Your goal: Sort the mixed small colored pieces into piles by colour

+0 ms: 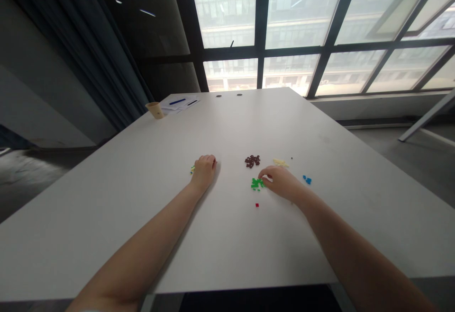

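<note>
Head view showed small coloured pieces sorted into separate clusters on the white table, and the sorting looked, by my judgement, mostly done: only a stray piece or two lay outside a group. The green cluster lay at the fingertips of the right hand, which rested knuckles up on the table with its fingers curled toward a pinch right at the edge of that cluster; whether a piece was actually between the fingertips could not be told at this size. Just beyond the green pieces sat a dark maroon cluster, with a pale yellow cluster beside it and a few blue pieces just off the far side of the right hand. A single red piece lay alone, nearer the person than the green group, apparently not yet gathered.

The left hand lay well apart from these groups, loosely closed with knuckles up, and a bit of yellow-green showed at its outer edge; whether it held that or merely rested against it was unclear.

Farther off, at the far left corner, stood a tan cup next to some papers with a blue pen on them.
</note>
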Demonstrator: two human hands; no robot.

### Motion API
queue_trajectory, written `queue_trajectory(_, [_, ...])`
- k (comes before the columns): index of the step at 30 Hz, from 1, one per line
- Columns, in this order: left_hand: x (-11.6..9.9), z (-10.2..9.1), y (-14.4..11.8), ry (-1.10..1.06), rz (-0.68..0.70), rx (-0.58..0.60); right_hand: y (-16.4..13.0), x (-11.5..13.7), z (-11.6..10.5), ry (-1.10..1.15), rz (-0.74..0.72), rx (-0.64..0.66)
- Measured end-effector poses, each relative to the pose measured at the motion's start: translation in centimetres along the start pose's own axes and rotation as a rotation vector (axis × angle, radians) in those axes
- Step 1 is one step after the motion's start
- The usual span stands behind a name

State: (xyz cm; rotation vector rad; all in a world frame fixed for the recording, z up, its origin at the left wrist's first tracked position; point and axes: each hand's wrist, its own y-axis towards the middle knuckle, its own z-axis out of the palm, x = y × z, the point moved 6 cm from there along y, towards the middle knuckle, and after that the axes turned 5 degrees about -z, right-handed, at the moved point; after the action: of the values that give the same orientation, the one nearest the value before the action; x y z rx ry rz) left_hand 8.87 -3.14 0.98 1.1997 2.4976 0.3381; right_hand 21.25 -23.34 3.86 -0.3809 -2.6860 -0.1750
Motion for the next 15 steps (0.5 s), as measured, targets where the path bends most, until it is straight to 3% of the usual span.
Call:
queue_trajectory(3, [-0.8, -0.3, -0.3, -0.294, -0.024, 0.026, 0.2, -0.2, 0.1, -0.005, -0.003, -0.006])
queue_trajectory(5, [-1.7, -0.1, -0.7, -0.606, -0.101, 0.118, 0.3, -0.2, 0.1, 0.000, -0.005, -0.015])
queue_trajectory(10, [-5.2, 1.5, -3.0, -1.412, -0.459, 0.523, 0.4, 0.1, -0.3, 0.036, -0.032, -0.071])
queue_trajectory(15, [-8.1, 1.9, -5.6, -1.746, -0.605, 0.822, 0.6, 0.6, -1.1, 0.103, -0.100, -0.207])
